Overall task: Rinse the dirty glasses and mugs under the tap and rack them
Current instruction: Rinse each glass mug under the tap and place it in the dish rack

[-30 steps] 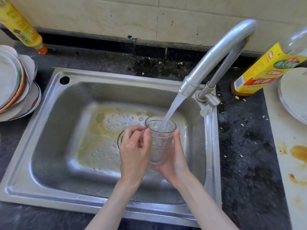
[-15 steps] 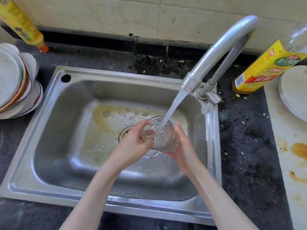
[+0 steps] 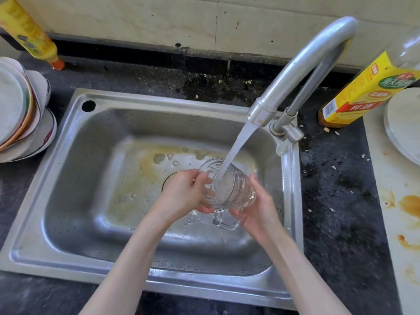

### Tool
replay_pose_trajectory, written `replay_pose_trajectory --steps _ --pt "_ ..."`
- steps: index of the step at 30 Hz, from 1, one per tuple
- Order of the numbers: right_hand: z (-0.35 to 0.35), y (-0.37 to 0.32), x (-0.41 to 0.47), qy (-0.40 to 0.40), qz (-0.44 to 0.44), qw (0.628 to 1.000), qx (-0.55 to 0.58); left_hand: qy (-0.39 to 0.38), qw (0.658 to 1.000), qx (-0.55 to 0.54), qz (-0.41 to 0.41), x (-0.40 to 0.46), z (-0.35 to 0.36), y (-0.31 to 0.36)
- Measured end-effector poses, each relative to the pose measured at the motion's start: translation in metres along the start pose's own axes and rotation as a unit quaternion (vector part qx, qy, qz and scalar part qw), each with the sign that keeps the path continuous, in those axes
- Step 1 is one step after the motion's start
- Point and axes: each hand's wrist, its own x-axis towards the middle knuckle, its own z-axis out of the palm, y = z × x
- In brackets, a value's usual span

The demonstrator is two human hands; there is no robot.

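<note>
A clear glass mug (image 3: 236, 189) with a handle lies tilted on its side over the steel sink (image 3: 75, 201), its mouth turned away from me and to the left. Water from the curved tap (image 3: 302, 67) falls onto its side. My left hand (image 3: 184, 194) grips the mug near its rim from the left. My right hand (image 3: 259, 205) cups its base from the right, fingers curled round it. The handle hangs down between my two hands.
Stacked plates (image 3: 20, 110) sit on the dark counter left of the sink, a yellow bottle (image 3: 31, 32) behind them. A yellow-labelled bottle (image 3: 368, 92) and a white plate (image 3: 404, 123) stand right of the tap on a stained pale board (image 3: 406, 214). The sink bottom has brownish residue.
The mug has been tipped from upright to lying on its side under the stream, with its handle now hanging down. Both hands turned with it and kept their hold.
</note>
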Motion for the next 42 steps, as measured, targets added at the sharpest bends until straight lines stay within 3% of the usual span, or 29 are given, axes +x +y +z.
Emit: replay_pose_trajectory --steps 4,8,12,14,17,19,21,24,26,31,36,42 --pt "-0.004 -0.012 -0.005 -0.011 0.043 0.999 0.011 -0.098 0.989 -0.113 -0.014 -0.002 -0.001 -0.008" --pt "-0.007 -0.015 -0.013 -0.002 0.073 0.997 0.013 -0.06 0.986 -0.158 -0.02 0.007 0.0 -0.02" --pt "0.0 -0.022 -0.017 0.055 0.02 0.989 -0.136 -0.042 0.972 -0.207 -0.098 0.013 0.009 -0.035" --pt "0.007 -0.026 -0.018 0.081 -0.042 0.965 -0.247 -0.039 0.953 -0.271 -0.131 0.01 0.014 -0.043" --pt "0.008 -0.028 -0.014 0.117 -0.15 0.862 -0.47 -0.013 0.921 -0.359 -0.152 0.01 0.016 -0.055" --pt "0.006 -0.028 -0.012 0.124 -0.186 0.828 -0.515 -0.001 0.896 -0.417 -0.151 0.01 0.014 -0.058" --pt "0.004 -0.028 -0.011 0.108 -0.186 0.874 -0.436 -0.007 0.868 -0.474 -0.144 0.01 0.011 -0.057" --pt "0.0 -0.022 -0.01 0.091 -0.107 0.97 -0.201 -0.022 0.848 -0.514 -0.126 0.009 0.003 -0.046" --pt "-0.003 -0.015 -0.008 0.085 -0.051 0.992 -0.073 -0.033 0.851 -0.509 -0.121 0.009 -0.005 -0.035" --pt "-0.006 -0.002 -0.004 0.048 0.016 0.998 0.035 -0.074 0.87 -0.47 -0.127 0.005 -0.013 -0.014" --pt "-0.01 0.0 -0.001 0.021 0.007 0.998 0.066 -0.111 0.886 -0.423 -0.154 0.003 -0.014 -0.007" --pt "-0.007 0.0 0.006 0.018 -0.016 0.997 0.067 -0.19 0.873 -0.414 -0.176 0.014 -0.009 0.011"
